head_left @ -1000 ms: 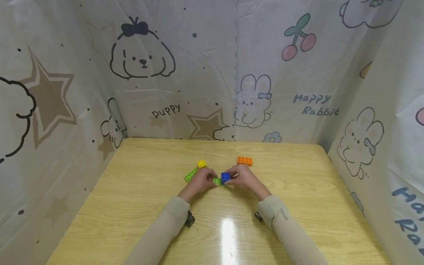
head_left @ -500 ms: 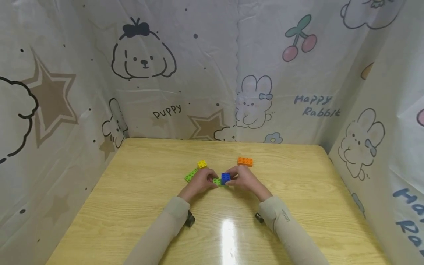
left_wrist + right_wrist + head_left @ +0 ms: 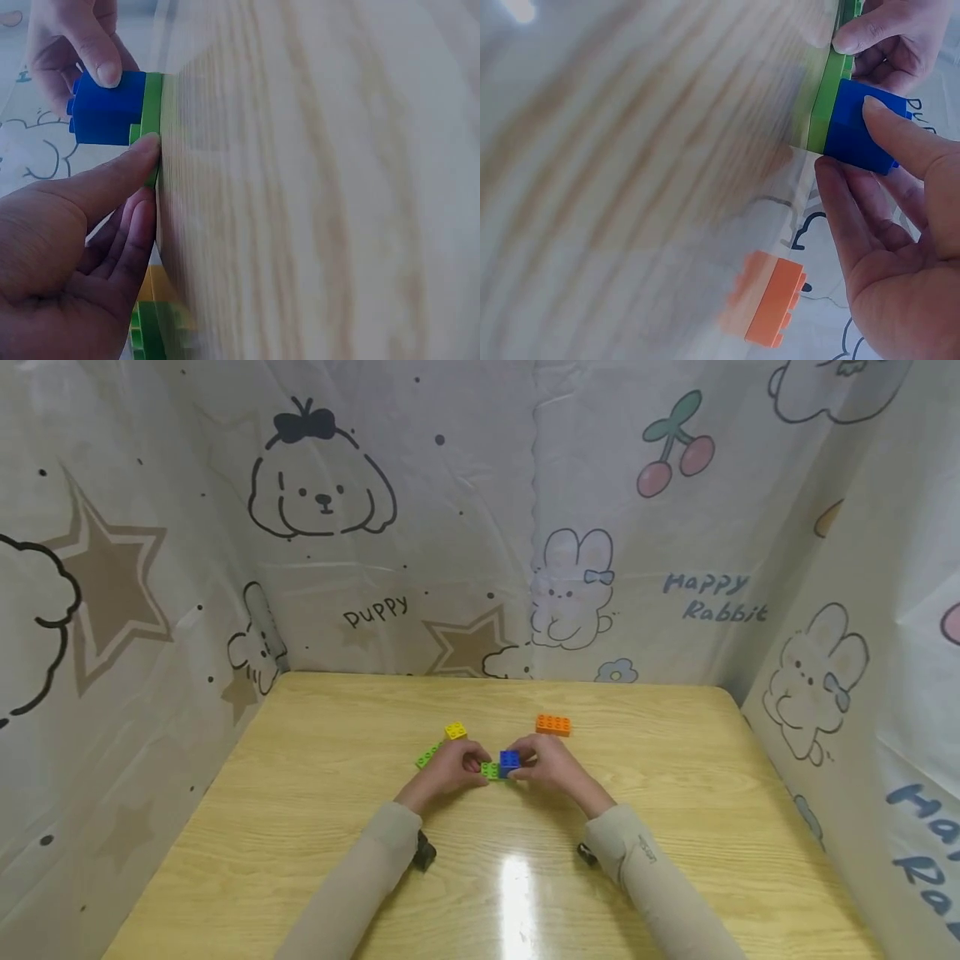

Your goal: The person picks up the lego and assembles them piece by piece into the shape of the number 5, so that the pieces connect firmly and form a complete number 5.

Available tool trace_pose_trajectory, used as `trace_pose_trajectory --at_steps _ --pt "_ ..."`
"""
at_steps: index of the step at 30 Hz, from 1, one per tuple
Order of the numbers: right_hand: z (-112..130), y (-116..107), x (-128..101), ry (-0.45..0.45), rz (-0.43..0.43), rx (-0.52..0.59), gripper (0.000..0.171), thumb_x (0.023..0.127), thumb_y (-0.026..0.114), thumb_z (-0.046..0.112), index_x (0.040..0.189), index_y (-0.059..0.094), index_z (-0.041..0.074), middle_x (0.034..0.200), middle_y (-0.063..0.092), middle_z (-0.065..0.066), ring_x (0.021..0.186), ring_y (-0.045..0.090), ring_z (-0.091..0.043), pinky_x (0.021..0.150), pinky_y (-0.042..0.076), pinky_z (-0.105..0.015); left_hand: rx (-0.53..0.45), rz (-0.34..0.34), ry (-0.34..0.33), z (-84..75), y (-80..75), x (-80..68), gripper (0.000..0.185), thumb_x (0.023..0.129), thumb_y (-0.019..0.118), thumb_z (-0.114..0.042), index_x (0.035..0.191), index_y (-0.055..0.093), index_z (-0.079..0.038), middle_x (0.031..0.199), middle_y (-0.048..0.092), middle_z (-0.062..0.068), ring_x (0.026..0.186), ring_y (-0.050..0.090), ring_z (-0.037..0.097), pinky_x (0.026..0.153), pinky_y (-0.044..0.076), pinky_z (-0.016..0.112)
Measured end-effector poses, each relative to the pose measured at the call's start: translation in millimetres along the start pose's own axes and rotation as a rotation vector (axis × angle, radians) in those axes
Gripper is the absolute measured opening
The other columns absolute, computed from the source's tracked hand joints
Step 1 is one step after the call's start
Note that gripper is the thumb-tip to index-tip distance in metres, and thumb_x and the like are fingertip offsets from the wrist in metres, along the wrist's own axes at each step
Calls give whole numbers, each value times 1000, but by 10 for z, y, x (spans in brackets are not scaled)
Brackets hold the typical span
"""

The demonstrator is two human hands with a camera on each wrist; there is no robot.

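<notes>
While both hands work near the middle of the desk (image 3: 315, 827), the step in hand looks like seating a brick on a plate. Furthest left lies a second green plate (image 3: 427, 756), partly behind the left hand (image 3: 448, 770), with a yellow brick (image 3: 455, 731) just beyond it toward the far edge. The left hand's thumb (image 3: 112, 176) presses on the edge of the thin green plate (image 3: 491, 770), its fingers curled beneath — it steadies the plate flat on the desk. On that plate's right end sits the blue brick (image 3: 510, 761), pinched between thumb and finger of the right hand (image 3: 551, 766). An orange brick (image 3: 553, 724) lies apart, toward the far edge. Judging by the close contact in the wrist views, the brick seems nearly home — what remains likely calls for a firm downward press while the left hand holds the plate still.
</notes>
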State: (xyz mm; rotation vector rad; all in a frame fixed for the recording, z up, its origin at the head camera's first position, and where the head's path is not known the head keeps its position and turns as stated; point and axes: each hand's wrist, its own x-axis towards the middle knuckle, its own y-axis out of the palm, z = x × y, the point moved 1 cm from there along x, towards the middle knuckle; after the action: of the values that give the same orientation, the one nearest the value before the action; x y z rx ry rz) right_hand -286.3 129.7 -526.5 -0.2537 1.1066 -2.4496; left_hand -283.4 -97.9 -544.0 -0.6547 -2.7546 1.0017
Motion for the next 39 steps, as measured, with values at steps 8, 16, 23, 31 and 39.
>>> trace_pose_trajectory --at_steps 8,16,23,31,39 --pt "-138 -149 -53 -61 31 74 52 88 85 17 134 67 5 126 71 -15 109 71 -29 93 61 -41 -8 8 -12 37 7 26 29 84 88 -11 110 76 -7 99 74 3 86 65 10 83 59 29" --pt "-351 -475 -45 -19 -119 111 46 95 77 22 136 66 3 129 69 -17 112 70 -32 97 59 -46 -9 7 -31 21 0 12 29 83 87 -10 110 76 -7 98 72 3 86 63 10 82 58 28" --pt "-546 -593 15 57 -199 100 44 97 75 18 138 65 2 134 65 -18 118 65 -34 101 57 -48 -20 8 -8 47 15 14 30 83 88 -10 110 76 -7 99 72 3 87 64 10 82 58 27" --pt "-676 -641 56 117 -205 93 50 98 74 20 143 60 3 142 59 -19 131 55 -39 108 51 -53 -17 11 -11 51 13 20 30 83 88 -10 110 76 -7 99 72 3 87 63 10 82 58 27" --pt "-767 -632 94 180 -155 122 51 97 74 18 144 59 3 140 58 -21 126 56 -39 108 50 -54 -10 8 -9 38 6 20 31 84 87 -11 112 76 -7 100 72 3 87 63 10 82 58 27"
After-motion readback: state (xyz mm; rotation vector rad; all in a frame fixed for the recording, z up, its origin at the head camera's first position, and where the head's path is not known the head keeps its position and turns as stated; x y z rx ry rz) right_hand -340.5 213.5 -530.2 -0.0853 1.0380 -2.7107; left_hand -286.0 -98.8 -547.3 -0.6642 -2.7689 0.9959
